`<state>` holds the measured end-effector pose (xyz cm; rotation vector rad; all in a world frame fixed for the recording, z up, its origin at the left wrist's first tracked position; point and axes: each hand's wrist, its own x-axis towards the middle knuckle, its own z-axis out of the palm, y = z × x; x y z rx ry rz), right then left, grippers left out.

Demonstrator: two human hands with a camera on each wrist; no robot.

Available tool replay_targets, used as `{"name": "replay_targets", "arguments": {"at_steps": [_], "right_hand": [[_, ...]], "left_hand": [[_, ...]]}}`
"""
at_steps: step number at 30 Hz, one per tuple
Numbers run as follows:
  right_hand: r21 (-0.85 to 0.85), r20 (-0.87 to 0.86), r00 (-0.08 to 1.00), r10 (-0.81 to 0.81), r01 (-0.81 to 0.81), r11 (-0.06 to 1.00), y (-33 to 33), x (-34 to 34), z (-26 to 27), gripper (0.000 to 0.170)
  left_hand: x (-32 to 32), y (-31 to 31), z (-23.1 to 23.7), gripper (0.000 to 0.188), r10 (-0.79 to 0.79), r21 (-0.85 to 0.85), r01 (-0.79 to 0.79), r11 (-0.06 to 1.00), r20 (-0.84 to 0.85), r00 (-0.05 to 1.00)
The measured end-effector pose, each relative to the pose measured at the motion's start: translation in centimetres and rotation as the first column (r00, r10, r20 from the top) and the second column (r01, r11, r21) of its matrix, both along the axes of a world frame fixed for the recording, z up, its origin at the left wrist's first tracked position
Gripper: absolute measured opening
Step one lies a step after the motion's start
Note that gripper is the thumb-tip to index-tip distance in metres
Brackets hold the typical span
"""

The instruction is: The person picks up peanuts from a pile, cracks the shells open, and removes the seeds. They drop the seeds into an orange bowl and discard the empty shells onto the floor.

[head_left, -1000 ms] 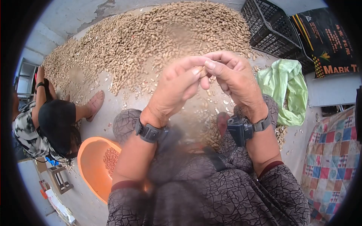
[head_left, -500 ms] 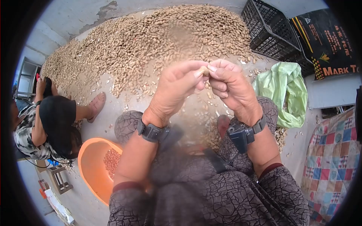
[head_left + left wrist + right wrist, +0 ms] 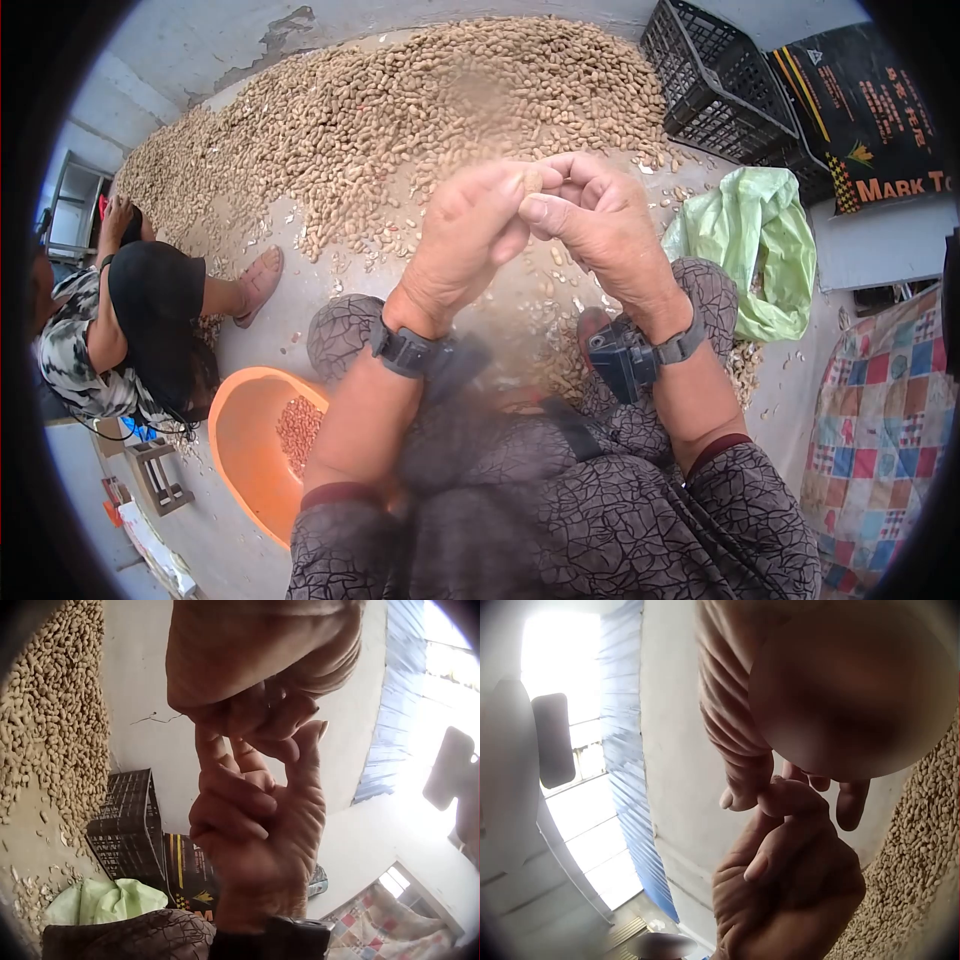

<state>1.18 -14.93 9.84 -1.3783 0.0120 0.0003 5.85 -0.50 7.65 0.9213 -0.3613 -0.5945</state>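
Note:
In the head view a small tan peanut (image 3: 532, 183) in its shell sits between my two hands at chest height. The left hand (image 3: 462, 228) pinches it with thumb and index finger, the other fingers curled beneath. From the other side, the right hand (image 3: 615, 225) grips it with its thumb just below the shell and its index finger near the top. Both wrist views show the fingertips meeting, the left hand (image 3: 262, 656) over the right hand (image 3: 255, 832) in the left one; the peanut is hidden there by fingers.
A wide heap of unshelled peanuts (image 3: 400, 130) lies against the wall. An orange basin (image 3: 240, 420) with red kernels stands at my left, near a seated person (image 3: 150, 310). On the right are a green sack (image 3: 745, 240), a black crate (image 3: 715, 90) and a patchwork cloth (image 3: 870, 440).
The right hand has shifted slightly left, its thumb now lower by the peanut. The peanut has turned more upright between the left thumb and finger. Both hands stay together.

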Motion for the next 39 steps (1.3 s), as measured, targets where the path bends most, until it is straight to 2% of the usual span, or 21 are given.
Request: {"name": "replay_targets", "arguments": {"at_steps": [2,4,9,11,12,14,15,17,20,23,26,30,33,35,36,38,39], "right_hand": [[0.046,0.012,1.000,0.022,-0.022,0.999,0.0,0.0,0.0,0.028],[0.040,-0.069,0.998,0.014,-0.011,0.999,0.0,-0.1,0.6,0.028],[0.094,-0.090,0.990,0.104,-0.096,0.991,-0.2,-0.3,1.1,0.024],[0.116,-0.089,0.988,0.124,-0.113,0.987,-0.3,-0.1,0.7,0.023],[0.137,-0.121,0.984,0.127,-0.110,0.984,-0.4,0.2,-0.1,0.022],[0.157,-0.157,0.979,0.128,-0.103,0.982,-0.5,0.5,-1.1,0.022],[0.184,-0.182,0.979,0.094,-0.060,0.981,-0.3,0.6,-1.5,0.022],[0.209,-0.209,0.976,0.065,-0.020,0.978,0.1,0.8,-1.7,0.022],[0.193,-0.172,0.985,0.007,0.027,0.981,0.6,1.1,-1.7,0.022],[0.218,-0.205,0.978,0.038,0.007,0.976,0.7,1.3,-1.7,0.023],[0.145,-0.263,0.965,-0.006,0.046,0.988,0.9,1.8,-2.1,0.023],[0.205,-0.242,0.970,0.007,0.044,0.978,0.8,2.2,-2.5,0.023],[0.239,-0.216,0.976,0.018,0.035,0.970,0.8,2.4,-2.3,0.023],[0.248,-0.208,0.978,0.002,0.051,0.967,0.9,2.5,-1.9,0.023],[0.253,-0.199,0.980,0.009,0.042,0.967,0.7,2.5,-1.8,0.024],[0.258,-0.190,0.982,0.015,0.035,0.966,0.6,2.4,-1.6,0.025],[0.231,-0.175,0.985,0.002,0.039,0.972,0.7,2.4,-1.6,0.026]], "left_hand": [[0.1,0.1,0.1,0.024,-0.077,0.041,0.075,0.996,0.041,0.996],[0.0,0.2,0.3,0.024,-0.089,0.080,0.086,0.993,0.039,0.995],[-0.7,-0.4,1.2,0.023,-0.078,0.137,0.080,0.987,-0.021,0.997],[-0.8,-0.6,0.7,0.026,-0.137,0.015,0.140,0.990,-0.098,0.986],[-0.6,-0.6,0.3,0.026,-0.139,0.015,0.141,0.990,-0.099,0.985],[0.0,-0.6,-0.6,0.028,-0.397,-0.369,0.265,0.891,-0.351,0.848],[0.0,-0.7,-1.2,0.028,-0.398,-0.370,0.264,0.891,-0.355,0.846],[-0.1,-0.7,-1.9,0.019,-0.299,-0.395,0.074,0.916,-0.547,0.782],[-0.4,-1.3,-1.7,0.020,-0.223,-0.338,0.008,0.941,-0.605,0.764],[-0.5,-1.6,-1.2,0.021,-0.230,-0.323,0.020,0.946,-0.628,0.744],[0.1,-1.3,-1.6,0.023,-0.290,-0.381,0.041,0.924,-0.625,0.725],[0.2,-1.2,-1.6,0.022,-0.284,-0.401,0.018,0.916,-0.615,0.736],[0.5,-1.6,-1.4,0.022,-0.225,-0.361,-0.042,0.932,-0.662,0.715],[0.7,-1.8,-1.0,0.021,-0.121,-0.253,-0.082,0.964,-0.690,0.714],[0.8,-1.8,-0.9,0.021,-0.121,-0.254,-0.081,0.964,-0.689,0.715],[1.0,-1.8,-1.1,0.021,0.009,-0.122,-0.127,0.984,-0.686,0.728],[1.1,-1.6,-1.3,0.021,0.008,-0.121,-0.125,0.985,-0.686,0.728]]}}
